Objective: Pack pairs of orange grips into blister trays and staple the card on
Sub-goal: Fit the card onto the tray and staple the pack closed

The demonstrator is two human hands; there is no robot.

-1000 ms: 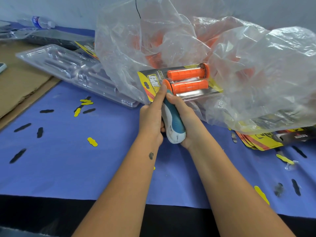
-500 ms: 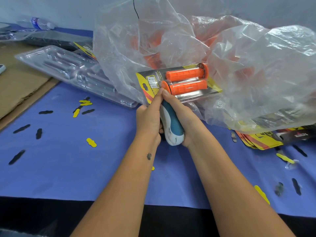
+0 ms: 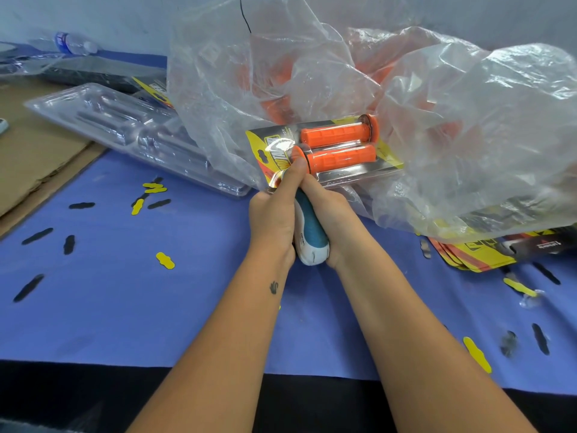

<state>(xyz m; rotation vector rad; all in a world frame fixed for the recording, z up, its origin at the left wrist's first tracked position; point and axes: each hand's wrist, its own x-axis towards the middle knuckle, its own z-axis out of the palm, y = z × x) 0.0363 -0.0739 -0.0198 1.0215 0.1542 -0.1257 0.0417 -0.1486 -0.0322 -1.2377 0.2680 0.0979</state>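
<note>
- Head view: both hands clench one teal-and-white stapler (image 3: 310, 228). The left hand (image 3: 273, 218) wraps its left side with the thumb stretched forward along the top; the right hand (image 3: 332, 214) wraps its right side.
- Just ahead of this double grip, the stapler's nose meets the near-left corner of the printed card (image 3: 265, 151), where the clear blister tray (image 3: 352, 170) lies over it.
- The two orange grips (image 3: 338, 146) sit side by side in the tray, directly beyond the thumb tips and apart from the nose.
- To do the step well, I judge: keep the nose square across the flat flange, clear of the moulded pocket, and squeeze with both hands in one firm stroke so the staple passes through plastic and card together.
- The loose plastic bag (image 3: 437, 120) billows right behind and right of the grip; it should stay out of the stapler's mouth.
- Empty trays (image 3: 131, 132) lie far left of the grip on the bench (image 3: 125, 307).
</note>
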